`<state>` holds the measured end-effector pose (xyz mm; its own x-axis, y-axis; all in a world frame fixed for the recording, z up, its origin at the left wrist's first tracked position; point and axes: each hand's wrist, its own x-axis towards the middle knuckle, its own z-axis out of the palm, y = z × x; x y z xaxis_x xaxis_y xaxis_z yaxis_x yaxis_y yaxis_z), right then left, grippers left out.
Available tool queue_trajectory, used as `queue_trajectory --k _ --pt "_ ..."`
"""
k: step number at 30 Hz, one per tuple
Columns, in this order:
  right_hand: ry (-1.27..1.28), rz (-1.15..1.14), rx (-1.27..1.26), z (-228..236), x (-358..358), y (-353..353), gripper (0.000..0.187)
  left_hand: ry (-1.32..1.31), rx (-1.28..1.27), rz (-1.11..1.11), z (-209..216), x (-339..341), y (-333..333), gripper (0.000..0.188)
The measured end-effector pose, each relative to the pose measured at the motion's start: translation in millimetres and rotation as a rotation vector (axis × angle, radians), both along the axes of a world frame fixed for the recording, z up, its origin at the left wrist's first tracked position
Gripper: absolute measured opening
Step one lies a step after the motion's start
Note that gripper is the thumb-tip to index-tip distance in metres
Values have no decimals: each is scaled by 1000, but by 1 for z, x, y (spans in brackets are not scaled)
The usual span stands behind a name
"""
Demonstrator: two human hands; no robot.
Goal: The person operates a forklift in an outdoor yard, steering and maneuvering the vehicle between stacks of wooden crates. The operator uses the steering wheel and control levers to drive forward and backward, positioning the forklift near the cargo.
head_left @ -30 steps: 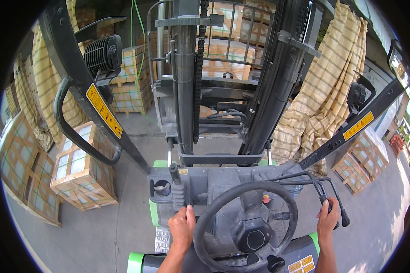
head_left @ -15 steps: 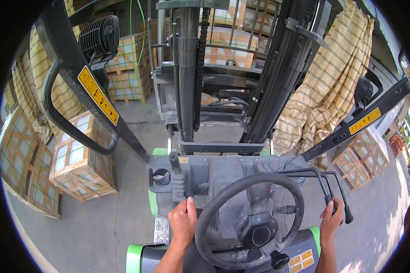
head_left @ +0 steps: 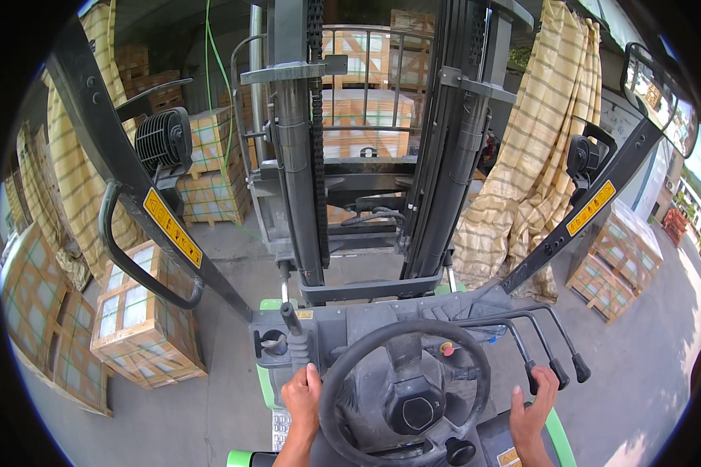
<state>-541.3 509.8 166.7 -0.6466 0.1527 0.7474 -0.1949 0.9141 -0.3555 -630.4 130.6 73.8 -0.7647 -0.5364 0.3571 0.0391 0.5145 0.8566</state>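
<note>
My left hand (head_left: 302,397) is closed, thumb on top, just left of the black steering wheel (head_left: 331,373) of a forklift. What its fingers close on, if anything, is hidden. Ahead of that hand rises a black lever (head_left: 290,319) with a ribbed grey boot. My right hand (head_left: 533,409) is open, its thumb apart from the fingers. Its fingertips reach the knobs of the control levers (head_left: 531,377) right of the wheel, and may touch them. A dark spinner knob (head_left: 459,450) sits low on the wheel rim.
The forklift's mast (head_left: 296,171) stands ahead, with crated pallets (head_left: 366,113) behind its rails. Wooden crates stand close at left (head_left: 148,319) and farther off at right (head_left: 615,257). Striped tarpaulin curtains (head_left: 530,156) hang at both sides. A grab bar (head_left: 113,233) is on the left post.
My right hand has loosened from the levers it gripped, and its thumb has come away. My left hand stays closed beside the wheel. The whole view has shifted, showing more of the levers.
</note>
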Motion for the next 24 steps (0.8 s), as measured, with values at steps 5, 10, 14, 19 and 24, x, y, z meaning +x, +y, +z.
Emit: queue_trajectory --k 5,10,14,19,24 --pt "-74 436 -71 30 42 -81 35 -71 -25 -39 26 -3 12 37" --pt "-115 528 -80 14 52 -93 27 -64 -39 -67 28 -4 10 38" --pt "-51 498 -106 1 52 -87 18 -94 25 -25 23 2 10 39" --pt "8 458 -155 2 47 -84 12 -91 -8 -24 25 5 11 40" --pt "13 402 -142 -1 43 -78 12 -74 -17 -24 31 8 13 40"
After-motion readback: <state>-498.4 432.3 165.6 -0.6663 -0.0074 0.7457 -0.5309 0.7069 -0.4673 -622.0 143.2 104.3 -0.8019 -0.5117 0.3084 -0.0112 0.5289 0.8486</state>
